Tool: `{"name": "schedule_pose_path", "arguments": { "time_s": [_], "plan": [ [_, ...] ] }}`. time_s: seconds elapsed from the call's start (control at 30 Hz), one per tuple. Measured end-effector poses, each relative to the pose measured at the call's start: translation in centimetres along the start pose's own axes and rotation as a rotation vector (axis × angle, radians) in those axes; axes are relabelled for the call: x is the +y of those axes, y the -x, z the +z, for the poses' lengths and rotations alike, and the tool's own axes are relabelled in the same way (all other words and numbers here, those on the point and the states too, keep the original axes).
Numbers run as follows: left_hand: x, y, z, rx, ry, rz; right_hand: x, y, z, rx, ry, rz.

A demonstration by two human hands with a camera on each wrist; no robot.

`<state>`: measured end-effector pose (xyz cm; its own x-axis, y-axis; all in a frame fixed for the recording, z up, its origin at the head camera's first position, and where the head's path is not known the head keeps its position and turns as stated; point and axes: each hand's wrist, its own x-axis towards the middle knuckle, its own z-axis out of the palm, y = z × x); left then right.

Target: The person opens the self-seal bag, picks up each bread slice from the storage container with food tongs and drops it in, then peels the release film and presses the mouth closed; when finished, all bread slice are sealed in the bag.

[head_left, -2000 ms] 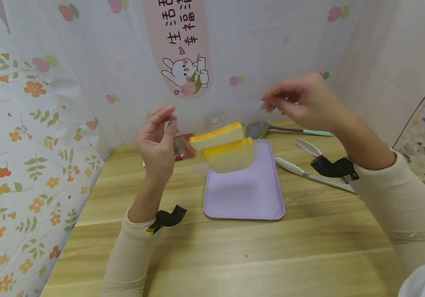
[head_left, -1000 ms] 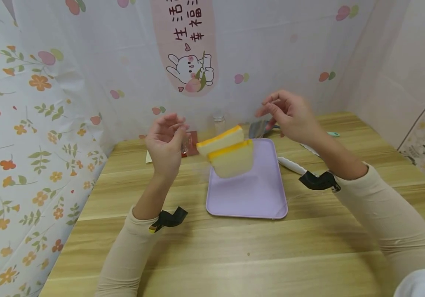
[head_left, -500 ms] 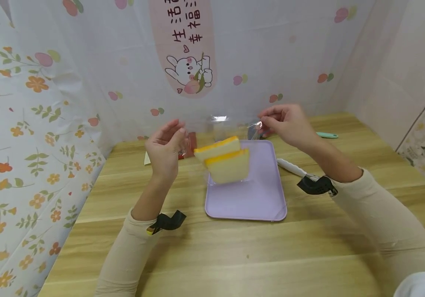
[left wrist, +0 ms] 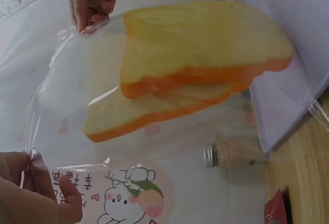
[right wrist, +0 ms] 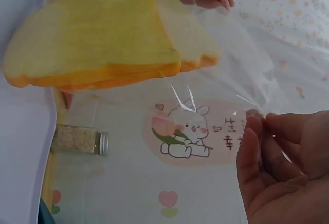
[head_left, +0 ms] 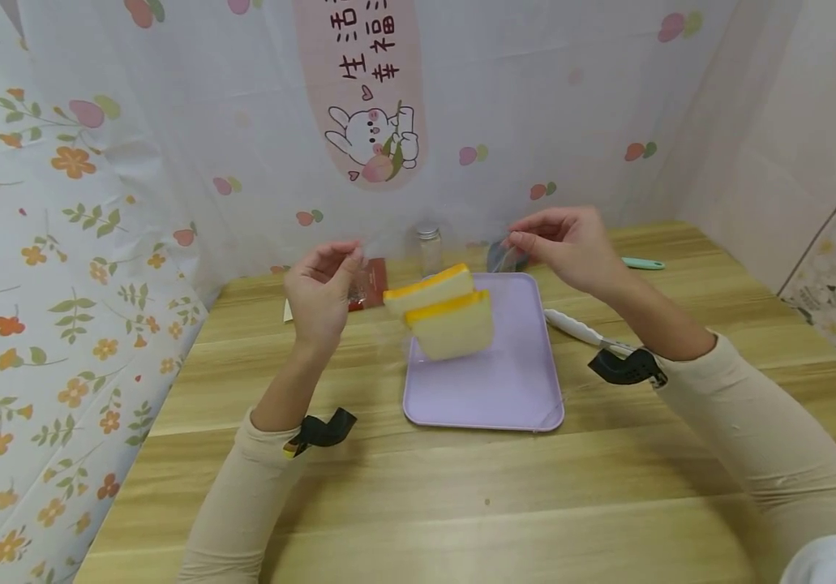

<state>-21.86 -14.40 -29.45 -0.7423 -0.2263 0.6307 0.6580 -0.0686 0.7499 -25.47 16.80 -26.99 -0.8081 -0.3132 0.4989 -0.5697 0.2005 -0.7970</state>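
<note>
Both hands hold up a clear plastic bag (left wrist: 60, 98) by its mouth, stretched wide between them. My left hand (head_left: 319, 298) pinches one corner between thumb and fingers. The opposite corner is pinched by my right hand (head_left: 569, 250). Inside hang two thick bread slices with orange-yellow crust: a front slice (head_left: 454, 331) partly covers a rear slice (head_left: 430, 290). In the head view the bread overlaps the upper left of a lilac tray (head_left: 483, 399). Through the film, the wrist views show the slices tilted and overlapping.
A small lidded glass jar (head_left: 429, 253) stands at the back, left of a dark spatula (head_left: 502, 258) with a mint handle. A red packet (head_left: 369, 284) lies behind my left hand. White-tipped tongs (head_left: 574, 327) lie right of the tray. Printed curtains surround the wooden table (head_left: 418, 503).
Over two seconds my right hand has come down and left, and my left hand a little down and right. The bag and bread have sunk slightly. In the last half second little has moved.
</note>
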Motion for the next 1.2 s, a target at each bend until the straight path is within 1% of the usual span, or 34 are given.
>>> {"name": "schedule_pose_path", "arguments": {
  "time_s": [0.1,0.17,0.27,0.4,0.5,0.53,0.63,0.87,0.97,1.03,1.1,1.2],
  "plan": [
    [0.3,-0.3,-0.4,-0.062,-0.067,0.068,-0.1,0.1,-0.3,0.008,0.033,-0.062],
    [0.5,-0.5,-0.8,-0.113,-0.088,0.098,-0.3,0.1,-0.6,0.007,0.048,-0.082],
    [1.1,-0.8,-1.2,-0.190,-0.117,0.150,-0.6,0.2,-1.0,-0.005,0.036,-0.113],
    [1.8,-1.1,-1.9,-0.296,-0.085,0.209,-1.0,0.2,-1.7,-0.034,-0.010,-0.185],
    [2.4,-1.3,-2.4,-0.364,-0.032,0.251,-1.5,0.3,-2.3,-0.070,-0.089,-0.238],
    [2.6,-1.3,-2.5,-0.379,-0.024,0.267,-1.6,0.3,-2.4,-0.084,-0.132,-0.248],
    [3.2,-1.5,-2.7,-0.428,0.018,0.302,-2.1,0.4,-2.9,-0.119,-0.213,-0.283],
    [4.1,-1.8,-2.6,-0.511,0.069,0.346,-2.7,0.5,-3.5,-0.126,-0.278,-0.347],
    [4.2,-2.0,-2.5,-0.560,0.101,0.372,-2.6,0.4,-3.5,-0.152,-0.376,-0.371],
    [4.4,-2.2,-2.3,-0.599,0.115,0.398,-2.6,0.4,-3.4,-0.170,-0.416,-0.391],
    [4.6,-2.3,-2.2,-0.632,0.114,0.417,-2.6,0.3,-3.4,-0.192,-0.458,-0.416],
    [4.9,-2.6,-2.1,-0.660,0.076,0.454,-2.6,0.3,-3.5,-0.213,-0.466,-0.443]
  ]
}}
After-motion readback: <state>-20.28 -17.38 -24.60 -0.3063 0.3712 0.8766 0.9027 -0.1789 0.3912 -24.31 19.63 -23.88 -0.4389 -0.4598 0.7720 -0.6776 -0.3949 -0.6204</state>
